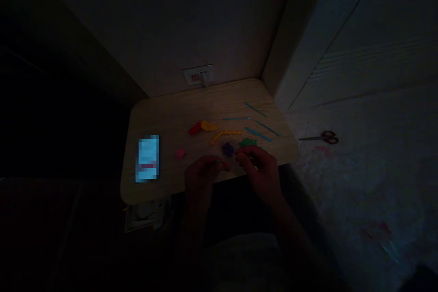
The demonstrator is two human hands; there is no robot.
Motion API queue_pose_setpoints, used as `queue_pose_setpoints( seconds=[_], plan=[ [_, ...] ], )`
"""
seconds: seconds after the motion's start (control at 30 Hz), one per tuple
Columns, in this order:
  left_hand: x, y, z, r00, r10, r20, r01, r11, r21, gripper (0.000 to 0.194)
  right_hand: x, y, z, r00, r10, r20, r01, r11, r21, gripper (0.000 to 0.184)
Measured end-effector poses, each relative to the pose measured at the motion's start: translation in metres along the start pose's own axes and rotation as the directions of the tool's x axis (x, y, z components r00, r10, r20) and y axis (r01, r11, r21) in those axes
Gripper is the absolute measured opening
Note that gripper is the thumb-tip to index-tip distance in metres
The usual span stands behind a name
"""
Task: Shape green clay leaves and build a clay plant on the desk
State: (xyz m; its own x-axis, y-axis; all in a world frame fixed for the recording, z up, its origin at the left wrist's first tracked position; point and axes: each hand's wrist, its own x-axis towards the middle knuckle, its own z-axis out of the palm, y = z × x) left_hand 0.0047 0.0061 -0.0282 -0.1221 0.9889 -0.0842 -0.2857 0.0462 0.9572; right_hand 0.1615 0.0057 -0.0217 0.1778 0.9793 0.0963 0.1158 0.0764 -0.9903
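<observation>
In dim light, my left hand (205,171) pinches a small piece of green clay (218,161) above the front of a small wooden table (164,114). My right hand (262,169) is closed, thumb and fingertips together; what they hold, if anything, is too dark to make out. Just beyond the hands lie a lump of purple clay balls (228,149) and a mound of green clay (248,142). Behind them curves a row of orange clay beads (226,132). A pink clay lump (180,153) rests left of my left hand.
Red clay (195,128) and yellow-orange clay (208,126) touch mid-table. Several blue modelling tools, including a wider clay knife (258,134), lie at the right. A lit phone (148,159) lies left. Scissors (321,138) are beyond the right edge. A wall socket (198,75) holds a plug.
</observation>
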Motion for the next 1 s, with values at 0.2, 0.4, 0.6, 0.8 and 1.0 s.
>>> queue_pose_setpoints(
  seconds=[0.2,0.4,0.6,0.8,1.0],
  plan=[
    [0.002,0.004,-0.004,0.993,0.104,-0.062,-0.101,0.994,0.052,0.035,0.000,0.002,0.000,1.000,0.025,0.007,-0.025,0.999,0.024,0.013],
    [0.007,-0.005,-0.007,0.992,0.083,-0.100,-0.081,0.997,0.015,0.042,0.002,0.002,-0.001,1.000,0.027,0.000,-0.027,0.999,0.024,0.015],
    [0.005,-0.009,-0.006,0.993,0.016,-0.121,-0.016,1.000,-0.006,0.038,0.001,0.004,0.000,0.999,0.049,0.021,-0.050,0.998,0.049,0.014],
    [0.000,-0.007,0.002,0.998,-0.028,-0.052,0.022,0.992,-0.121,0.035,0.001,0.004,0.000,0.999,0.036,0.030,-0.037,0.998,0.053,0.014],
    [-0.001,-0.012,0.008,0.998,-0.013,-0.063,0.003,0.987,-0.162,0.029,-0.001,-0.003,0.004,0.973,0.129,0.191,-0.155,0.979,0.130,0.018]
  ],
)
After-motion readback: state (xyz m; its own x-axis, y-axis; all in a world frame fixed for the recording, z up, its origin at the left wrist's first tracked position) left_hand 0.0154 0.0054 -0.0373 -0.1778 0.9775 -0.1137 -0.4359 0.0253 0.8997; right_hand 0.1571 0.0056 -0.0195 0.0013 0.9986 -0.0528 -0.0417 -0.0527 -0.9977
